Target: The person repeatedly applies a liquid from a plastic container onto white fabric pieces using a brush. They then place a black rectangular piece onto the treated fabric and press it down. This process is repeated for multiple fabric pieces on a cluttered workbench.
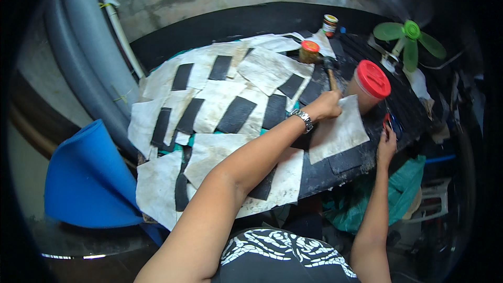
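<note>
On black worktable (335,170), left hand (326,106) is fisted around hammer handle (331,78), head raised over white sheet (338,131), likely for tapping it flat. Right hand (386,144) pinches red scissors (386,123) at table edge, keeping them ready. Red-lidded jar (369,85) stands just beside.

L hand (326,106) grips a wooden-handled hammer (330,71) over a white sheet (338,133) on the black tabletop (346,162). R hand (386,144) touches red-handled scissors (389,123) at the tabletop's edge. Red-lidded container (369,85) sits just beside; 2 small jars (309,51) and a green fan (409,36) lie beyond.
</note>
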Demonstrator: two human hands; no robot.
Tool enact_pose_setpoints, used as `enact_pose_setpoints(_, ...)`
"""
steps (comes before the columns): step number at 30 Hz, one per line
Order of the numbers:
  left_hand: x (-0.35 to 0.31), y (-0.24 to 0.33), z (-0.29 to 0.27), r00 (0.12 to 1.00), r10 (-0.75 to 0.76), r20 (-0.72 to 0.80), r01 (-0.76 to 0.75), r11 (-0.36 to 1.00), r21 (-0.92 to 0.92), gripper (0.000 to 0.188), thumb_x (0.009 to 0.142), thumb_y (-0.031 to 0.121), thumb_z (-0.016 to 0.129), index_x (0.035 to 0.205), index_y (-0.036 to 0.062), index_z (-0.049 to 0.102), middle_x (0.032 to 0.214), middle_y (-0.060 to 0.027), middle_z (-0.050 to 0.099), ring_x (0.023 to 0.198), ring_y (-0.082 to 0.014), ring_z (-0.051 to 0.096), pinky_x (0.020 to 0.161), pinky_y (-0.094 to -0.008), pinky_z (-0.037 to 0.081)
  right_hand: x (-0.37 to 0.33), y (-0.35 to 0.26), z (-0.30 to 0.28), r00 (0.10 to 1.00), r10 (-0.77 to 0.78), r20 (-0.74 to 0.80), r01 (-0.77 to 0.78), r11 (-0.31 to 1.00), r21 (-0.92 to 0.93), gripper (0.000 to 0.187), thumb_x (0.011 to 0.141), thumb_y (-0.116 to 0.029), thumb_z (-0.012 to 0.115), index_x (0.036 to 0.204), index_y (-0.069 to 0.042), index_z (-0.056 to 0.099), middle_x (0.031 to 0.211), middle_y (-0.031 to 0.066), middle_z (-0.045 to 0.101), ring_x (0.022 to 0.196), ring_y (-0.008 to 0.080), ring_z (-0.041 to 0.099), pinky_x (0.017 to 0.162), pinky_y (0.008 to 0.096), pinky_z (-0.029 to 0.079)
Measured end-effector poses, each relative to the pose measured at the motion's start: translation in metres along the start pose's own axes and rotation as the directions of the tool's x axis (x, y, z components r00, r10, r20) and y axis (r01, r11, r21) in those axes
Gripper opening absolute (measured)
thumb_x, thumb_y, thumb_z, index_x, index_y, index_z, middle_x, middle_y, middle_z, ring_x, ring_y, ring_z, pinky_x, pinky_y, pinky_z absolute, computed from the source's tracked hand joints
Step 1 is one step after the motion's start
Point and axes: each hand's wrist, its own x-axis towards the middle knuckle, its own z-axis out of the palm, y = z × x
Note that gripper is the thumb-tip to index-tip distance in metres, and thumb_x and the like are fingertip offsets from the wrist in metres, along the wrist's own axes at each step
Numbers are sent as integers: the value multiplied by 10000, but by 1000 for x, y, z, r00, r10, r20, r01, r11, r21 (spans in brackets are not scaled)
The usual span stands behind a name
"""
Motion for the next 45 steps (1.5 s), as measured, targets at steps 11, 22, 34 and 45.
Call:
enact_pose_setpoints(11,-17,15,-248,985,-70,-155,-27,835,-549,245,916,134,628,1108,-18,619,955,-57,663,826,-139,644,727,-300,536,-1,7,1,984,149,-93,-137,983,125,338,949,-45,516,1280,-21,582,1047,149,693,944,213,662,872,321,490)
enact_pose_setpoints(22,-32,-133,-285,813,-246,-528,406,889,211,642,834,309,714,1295,-88,511,1284,-293,566,1227,-378,543,1024,-395,429,-3,-13,-1,959,-25,-282,-11,992,-127,233,844,-59,573,1073,-13,583,1034,184,571,1010,377,564,898,414,446)
enact_pose_setpoints(34,-59,-42,-136,944,-301,-134,325,920,218,786,841,347,706,1373,-137,390,1352,-348,476,1288,-394,482,1083,-373,371,-1,9,7,445,667,-598,-749,643,160,566,808,-201,588,1278,90,464,1234,288,528,1119,443,546,950,523,443)
enact_pose_setpoints(45,74,-111,-75,920,-197,-338,168,979,-116,797,719,291,843,1304,-61,432,1152,-150,637,1036,-235,621,921,-356,481,-25,19,-1,638,705,-309,-596,707,382,449,910,-230,648,1200,79,500,1192,269,546,1108,369,541,963,418,421)
